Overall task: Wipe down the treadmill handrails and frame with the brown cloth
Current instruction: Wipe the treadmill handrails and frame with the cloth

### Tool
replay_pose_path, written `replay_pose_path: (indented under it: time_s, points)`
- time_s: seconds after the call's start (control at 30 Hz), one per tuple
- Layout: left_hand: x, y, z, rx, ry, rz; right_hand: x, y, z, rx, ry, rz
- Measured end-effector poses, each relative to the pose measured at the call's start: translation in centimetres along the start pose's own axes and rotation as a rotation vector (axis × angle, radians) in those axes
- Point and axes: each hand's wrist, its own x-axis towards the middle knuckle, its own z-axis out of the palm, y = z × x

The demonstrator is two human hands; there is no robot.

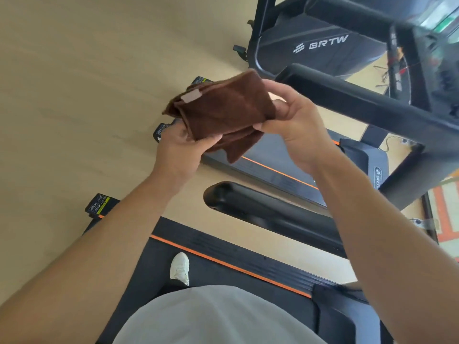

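A folded brown cloth (223,109) with a pale tag is held in the air between both hands. My left hand (177,145) pinches its lower left edge from below. My right hand (295,117) grips its right side, thumb over the fold. Below the hands runs a black treadmill handrail (268,209), with the black belt deck and orange stripe (223,261) under it. I stand on that deck; a white shoe (180,268) shows. Neither hand touches the treadmill.
A second treadmill stands ahead, its handrail (352,103) close behind my right hand and its deck (278,167) beneath. A third machine marked BRTW (323,45) is at the far top. Pale wooden floor (74,108) spreads to the left.
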Motion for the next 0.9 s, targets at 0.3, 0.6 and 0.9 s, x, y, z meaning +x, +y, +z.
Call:
replay_pose_path:
  time_s: [0.3,0.6,0.9]
  points:
    - [-5.2,-11.1,-2.7,0.624,-0.524,0.008,-11.1,8.8,-2.6,-0.779,-0.352,0.373]
    - [-4.3,-13.6,-7.0,0.515,-0.272,-0.259,-6.5,13.6,5.3,-1.297,-0.331,0.309]
    - [-2.8,-12.2,-9.7,0.459,-0.145,-0.338,1.8,15.6,13.1,-1.540,-0.657,0.235]
